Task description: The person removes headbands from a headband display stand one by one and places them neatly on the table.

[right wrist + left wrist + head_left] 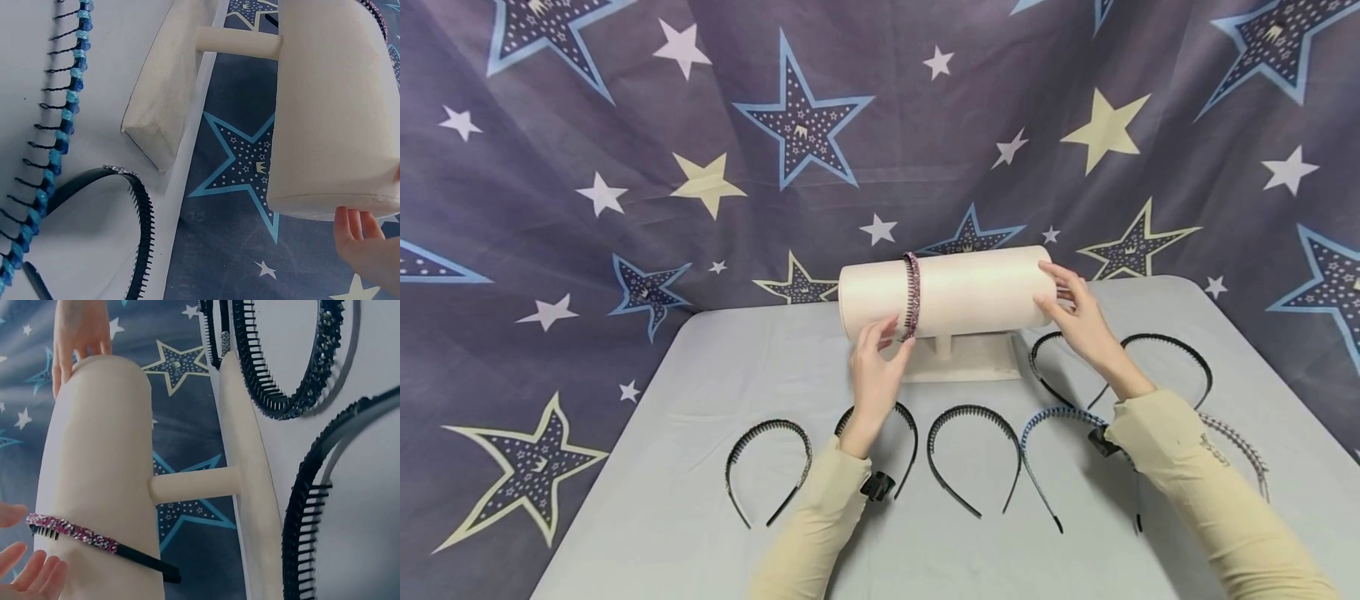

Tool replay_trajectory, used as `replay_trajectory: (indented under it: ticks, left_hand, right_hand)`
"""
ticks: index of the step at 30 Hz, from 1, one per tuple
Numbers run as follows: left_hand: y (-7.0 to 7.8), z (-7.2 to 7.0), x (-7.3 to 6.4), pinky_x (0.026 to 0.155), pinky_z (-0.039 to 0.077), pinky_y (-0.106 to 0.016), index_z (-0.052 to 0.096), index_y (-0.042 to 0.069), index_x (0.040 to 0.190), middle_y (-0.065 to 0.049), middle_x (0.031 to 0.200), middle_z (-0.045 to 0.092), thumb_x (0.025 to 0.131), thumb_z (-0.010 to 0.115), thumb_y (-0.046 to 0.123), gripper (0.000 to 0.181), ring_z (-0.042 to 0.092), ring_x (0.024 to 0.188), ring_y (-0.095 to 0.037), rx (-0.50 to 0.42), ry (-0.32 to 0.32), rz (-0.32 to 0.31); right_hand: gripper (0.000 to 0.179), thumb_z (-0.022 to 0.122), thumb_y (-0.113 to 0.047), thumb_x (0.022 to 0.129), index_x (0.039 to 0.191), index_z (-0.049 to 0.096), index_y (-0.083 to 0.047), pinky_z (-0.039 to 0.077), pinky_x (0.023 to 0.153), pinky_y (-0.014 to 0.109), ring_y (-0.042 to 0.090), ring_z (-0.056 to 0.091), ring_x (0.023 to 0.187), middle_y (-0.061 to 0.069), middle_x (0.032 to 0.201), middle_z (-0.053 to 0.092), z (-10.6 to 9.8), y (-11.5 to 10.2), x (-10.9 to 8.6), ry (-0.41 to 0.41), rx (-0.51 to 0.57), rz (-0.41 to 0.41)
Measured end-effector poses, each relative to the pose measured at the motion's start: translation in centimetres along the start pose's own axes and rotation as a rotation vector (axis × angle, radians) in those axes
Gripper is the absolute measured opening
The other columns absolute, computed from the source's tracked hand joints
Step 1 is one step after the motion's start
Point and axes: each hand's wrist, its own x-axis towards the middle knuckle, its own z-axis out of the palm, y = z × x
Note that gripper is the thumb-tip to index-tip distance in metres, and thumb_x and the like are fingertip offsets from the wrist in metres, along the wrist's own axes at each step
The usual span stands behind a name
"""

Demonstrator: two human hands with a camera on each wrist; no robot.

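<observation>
A pink, glittery headband with comb teeth sits around the left part of a cream display roll, which lies level on a post and a flat base. My left hand is at the front of the roll beside the headband's lower part. In the left wrist view its thumb and fingers are spread apart, with nothing between them. My right hand touches the roll's right end, fingers extended; the right wrist view shows its fingertips against the end rim.
Several headbands lie on the pale table: a dark one at left, one under my left forearm, a black one in the middle, a blue one, and more at right. A star-patterned cloth hangs behind.
</observation>
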Motion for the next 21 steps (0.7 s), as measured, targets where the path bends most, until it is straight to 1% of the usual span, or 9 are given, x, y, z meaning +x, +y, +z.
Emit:
replay_trajectory:
  ticks: [4,12,17,21]
  left_hand:
    - [-0.3,0.6,0.0,0.081,0.049,-0.032,0.058,-0.001,0.108,-0.013,0.102,0.057,0.074,0.067,0.004,0.035,0.056,0.092,-0.024,-0.020,0.027,0.002]
    - [-0.5,1.4,0.2,0.081,0.049,-0.030,0.058,-0.001,0.107,-0.013,0.098,0.056,0.075,0.066,0.004,0.033,0.055,0.090,-0.024,-0.029,0.053,0.012]
    - [-0.6,1.9,0.2,0.081,0.048,-0.028,0.058,-0.001,0.106,-0.012,0.096,0.055,0.076,0.066,0.004,0.032,0.055,0.088,-0.022,-0.012,0.060,-0.008]
    - [-0.7,2.3,0.2,0.079,0.048,-0.029,0.059,0.000,0.105,-0.011,0.093,0.053,0.076,0.065,0.004,0.030,0.054,0.086,-0.022,0.002,0.080,-0.029]
  right_hand:
    - [0.045,0.048,0.000,0.088,0.131,0.035,0.004,0.037,0.081,0.024,0.037,0.041,0.104,0.029,0.118,0.036,0.0,-0.1,0.0,0.010,-0.013,-0.006]
    - [0.045,0.047,0.000,0.088,0.131,0.034,0.004,0.035,0.079,0.017,0.035,0.041,0.104,0.029,0.120,0.035,0.0,-0.1,0.1,0.008,-0.007,-0.006]
    - [0.044,0.048,0.001,0.088,0.130,0.035,0.005,0.035,0.080,0.019,0.036,0.041,0.104,0.029,0.119,0.035,0.0,-0.1,0.1,0.013,-0.011,-0.006]
    - [0.044,0.048,0.001,0.088,0.130,0.035,0.005,0.035,0.080,0.018,0.034,0.041,0.104,0.029,0.119,0.036,0.0,-0.2,0.1,0.014,-0.012,-0.009]
